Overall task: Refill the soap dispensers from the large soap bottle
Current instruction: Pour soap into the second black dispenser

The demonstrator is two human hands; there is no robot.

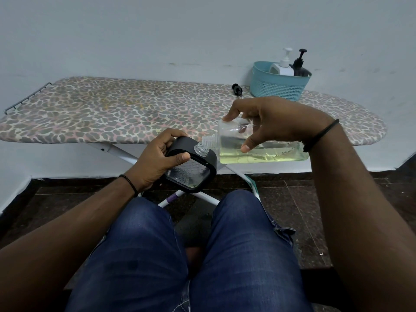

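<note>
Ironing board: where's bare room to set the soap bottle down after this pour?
The ironing board shows bare cover from its left rack end across to the loose black pump. The right end is crowded: a blue basket with two dispensers, and the pump beside it.

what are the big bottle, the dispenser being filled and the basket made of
Large soap bottle: clear glossy plastic, probably; yellow liquid shows through. Dispenser: clear textured body in a matte black frame, likely plastic. Basket: teal moulded plastic, perforated lattice wall.
</note>
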